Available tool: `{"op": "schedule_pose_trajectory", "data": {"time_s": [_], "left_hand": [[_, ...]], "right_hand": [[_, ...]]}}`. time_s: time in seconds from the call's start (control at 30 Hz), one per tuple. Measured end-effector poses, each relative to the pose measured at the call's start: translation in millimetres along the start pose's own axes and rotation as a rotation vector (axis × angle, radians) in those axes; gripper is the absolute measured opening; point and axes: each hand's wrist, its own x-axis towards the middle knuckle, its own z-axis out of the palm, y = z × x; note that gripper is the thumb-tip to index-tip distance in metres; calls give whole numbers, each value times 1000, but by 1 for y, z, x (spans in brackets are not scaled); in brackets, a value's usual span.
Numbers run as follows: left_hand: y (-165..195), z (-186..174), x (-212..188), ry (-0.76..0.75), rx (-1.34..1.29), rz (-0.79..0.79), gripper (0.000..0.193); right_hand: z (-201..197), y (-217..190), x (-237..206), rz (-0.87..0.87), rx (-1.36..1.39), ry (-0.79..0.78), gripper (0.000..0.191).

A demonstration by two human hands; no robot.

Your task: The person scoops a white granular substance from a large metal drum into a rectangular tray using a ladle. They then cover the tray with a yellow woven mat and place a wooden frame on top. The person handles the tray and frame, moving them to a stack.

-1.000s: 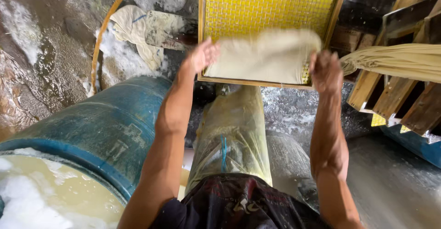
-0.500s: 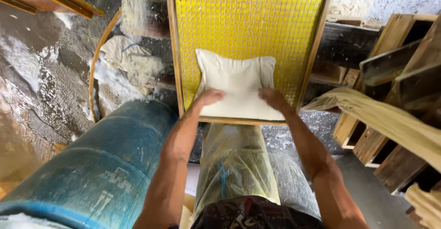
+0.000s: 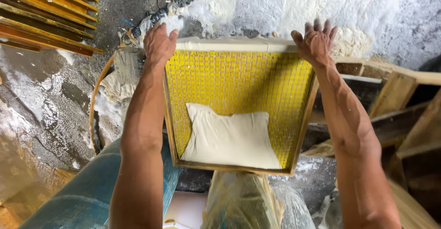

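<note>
Wet, flour-streaked floor below – the left hand [image 3: 159, 43] and right hand [image 3: 316, 40] reach the far corners of the yellow mesh tray [image 3: 239, 79], fingers spread, while the pale dough slab [image 3: 229, 139] lies at its near edge.

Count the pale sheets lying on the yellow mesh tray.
1: a single sheet lies on the near half of the tray, between the left hand and right hand reaching its far corners.

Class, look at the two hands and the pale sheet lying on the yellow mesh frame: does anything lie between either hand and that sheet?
Nothing visible does. Only bare yellow mesh separates the left hand and right hand, both at the frame's far corners, from the sheet near its near edge.
</note>
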Motion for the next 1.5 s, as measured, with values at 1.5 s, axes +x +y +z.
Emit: {"op": "schedule_pose_trajectory", "data": {"time_s": [1.5], "left_hand": [[-136,140,-439,-744,-569,-127,78]], "right_hand": [[-39,-255,-698,1610,938,431,31]]}}
